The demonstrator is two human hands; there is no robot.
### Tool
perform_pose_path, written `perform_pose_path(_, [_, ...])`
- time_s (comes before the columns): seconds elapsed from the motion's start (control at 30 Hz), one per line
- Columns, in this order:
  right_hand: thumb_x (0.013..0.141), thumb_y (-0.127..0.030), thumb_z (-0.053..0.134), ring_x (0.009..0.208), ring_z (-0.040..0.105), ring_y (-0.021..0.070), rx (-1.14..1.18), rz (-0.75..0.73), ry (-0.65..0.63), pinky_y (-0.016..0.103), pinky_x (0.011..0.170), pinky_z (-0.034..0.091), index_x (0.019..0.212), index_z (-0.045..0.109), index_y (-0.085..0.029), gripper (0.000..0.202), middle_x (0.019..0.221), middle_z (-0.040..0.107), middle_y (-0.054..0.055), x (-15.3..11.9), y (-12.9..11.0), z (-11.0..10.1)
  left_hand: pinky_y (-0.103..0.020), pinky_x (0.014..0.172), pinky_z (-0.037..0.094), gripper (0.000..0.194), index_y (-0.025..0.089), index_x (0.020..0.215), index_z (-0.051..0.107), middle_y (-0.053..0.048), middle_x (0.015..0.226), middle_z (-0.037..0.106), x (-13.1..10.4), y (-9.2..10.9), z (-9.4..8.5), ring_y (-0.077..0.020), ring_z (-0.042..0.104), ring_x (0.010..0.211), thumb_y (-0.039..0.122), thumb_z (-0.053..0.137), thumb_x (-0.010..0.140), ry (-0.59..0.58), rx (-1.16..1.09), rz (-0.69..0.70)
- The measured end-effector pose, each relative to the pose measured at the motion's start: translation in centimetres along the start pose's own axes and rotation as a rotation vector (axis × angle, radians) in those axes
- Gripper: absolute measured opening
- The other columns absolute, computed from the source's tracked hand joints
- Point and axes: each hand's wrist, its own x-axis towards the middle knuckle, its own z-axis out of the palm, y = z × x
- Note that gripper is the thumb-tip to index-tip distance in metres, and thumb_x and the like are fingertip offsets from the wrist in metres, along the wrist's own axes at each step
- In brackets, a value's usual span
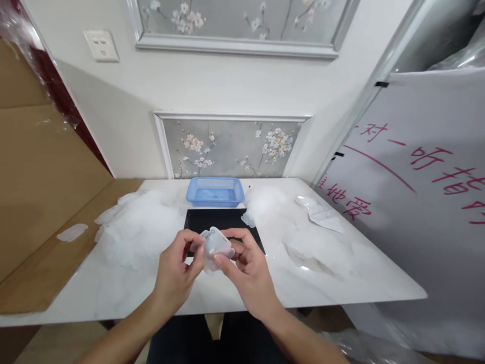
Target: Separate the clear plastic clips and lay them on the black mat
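While the left hand [176, 273] and right hand [252, 275] are pinching a thin, scalloped translucent piece [216, 243] over the black tray [206, 218], its seemingly pliant film is calling for light fingertip pressure. Cloudy white heaps [138, 230] are flanking the tray; a glossy blue basket [215, 203] is sitting behind it.

And here, wears dark, almost black clothing [170, 341] down below, shows left forearm [138, 323] and right forearm [293, 328] bare, down to slim, bare fingers [225, 268]!
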Motion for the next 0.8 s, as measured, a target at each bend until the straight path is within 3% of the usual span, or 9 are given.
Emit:
perform_pose_path(0.17, [0.08, -0.041, 0.074, 0.065, 0.065, 0.016, 0.109, 0.052, -0.01, 0.031, 0.065, 0.055, 0.106, 0.053, -0.023, 0.038, 0.08, 0.07, 0.0, -1.9, -0.2, 0.4, -0.026, 0.06, 0.048, 0.011, 0.024, 0.089, 0.054, 0.0, 0.077, 0.064, -2.2, 0.6, -0.4, -0.0157, 0.059, 0.066, 0.035, 0.054, 0.087, 0.133, 0.027, -0.018])
perform_pose_path(0.3, [0.08, -0.041, 0.075, 0.062, 0.065, 0.0151, 0.126, 0.057, -0.01, 0.031, 0.064, 0.056, 0.104, 0.052, -0.022, 0.038, 0.079, 0.069, -0.001, -2.8, -0.4, 0.3, -0.028, 0.06, 0.048, 0.035, 0.024, 0.068, 0.053, -0.001, 0.061, 0.058, -4.1, 0.0, -4.1, -0.0167, 0.055, 0.061, 0.044, 0.044, 0.095, 0.147, 0.027, -0.075])
perform_pose_path(0.37, [0.081, -0.041, 0.074, 0.062, 0.065, 0.0149, 0.123, 0.049, -0.021, 0.031, 0.063, 0.056, 0.104, 0.052, -0.023, 0.037, 0.079, 0.069, -0.001, -3.2, -0.5, 0.3, -0.029, 0.054, 0.047, 0.056, 0.023, 0.05, 0.049, -0.002, 0.047, 0.05, -5.6, -0.7, -6.9, -0.017, 0.051, 0.051, 0.053, 0.038, 0.095, -0.049, 0.0, -0.15])
perform_pose_path(0.43, [0.081, -0.04, 0.074, 0.062, 0.064, 0.0147, 0.118, 0.031, -0.036, 0.031, 0.064, 0.056, 0.104, 0.052, -0.023, 0.036, 0.078, 0.069, -0.001, -3.4, -0.6, 0.4, -0.03, 0.056, 0.053, 0.052, 0.026, 0.06, 0.068, -0.003, 0.046, 0.057, -7.4, -1.5, -9.8, -0.0189, 0.058, 0.05, 0.059, 0.043, 0.091, -0.486, 0.0, -0.295])
perform_pose_path(0.5, [0.081, -0.041, 0.074, 0.061, 0.064, 0.0146, 0.113, 0.014, -0.051, 0.03, 0.063, 0.056, 0.105, 0.052, -0.023, 0.036, 0.077, 0.068, -0.002, -3.5, -0.6, 0.5, -0.036, 0.084, 0.058, 0.031, 0.036, 0.1, 0.077, -0.004, 0.093, 0.077, -9.2, -2.4, -12.3, -0.0253, 0.071, 0.089, 0.054, 0.058, 0.083, -0.734, 0.104, -0.381])
perform_pose_path(0.53, [0.082, -0.041, 0.073, 0.062, 0.064, 0.0148, 0.111, 0.011, -0.058, 0.03, 0.063, 0.056, 0.105, 0.052, -0.023, 0.036, 0.075, 0.068, -0.002, -3.6, -0.5, 0.6, -0.039, 0.096, 0.054, 0.032, 0.04, 0.107, 0.075, -0.003, 0.115, 0.074, -9.9, -2.9, -13.2, -0.0281, 0.067, 0.109, 0.052, 0.063, 0.08, -0.761, 0.151, -0.393])
perform_pose_path(0.6, [0.084, -0.044, 0.07, 0.062, 0.065, 0.0154, 0.107, 0.013, -0.075, 0.031, 0.063, 0.056, 0.106, 0.052, -0.023, 0.036, 0.074, 0.068, -0.002, -3.8, -0.4, 0.8, -0.044, 0.104, 0.049, 0.03, 0.04, 0.103, 0.077, -0.002, 0.126, 0.069, -11.0, -3.6, -14.4, -0.032, 0.06, 0.122, 0.052, 0.063, 0.079, -0.65, 0.202, -0.404])
perform_pose_path(0.67, [0.087, -0.048, 0.066, 0.062, 0.066, 0.0161, 0.091, 0.01, -0.088, 0.032, 0.064, 0.056, 0.108, 0.052, -0.022, 0.036, 0.075, 0.069, 0.0, -3.9, -0.2, 1.0, -0.046, 0.102, 0.051, 0.034, 0.038, 0.105, 0.076, -0.003, 0.112, 0.075, -11.4, -3.9, -14.7, -0.0327, 0.065, 0.114, 0.055, 0.056, 0.083, -0.474, 0.186, -0.417])
perform_pose_path(0.8, [0.092, -0.051, 0.058, 0.065, 0.067, 0.0172, 0.048, -0.001, -0.108, 0.033, 0.067, 0.054, 0.111, 0.051, -0.022, 0.035, 0.079, 0.071, 0.002, -4.5, 0.3, 1.4, -0.041, 0.1, 0.052, 0.045, 0.036, 0.131, 0.058, -0.005, 0.123, 0.07, -10.2, -2.9, -13.0, -0.0274, 0.065, 0.114, 0.053, 0.05, 0.091, -0.287, 0.019, -0.337])
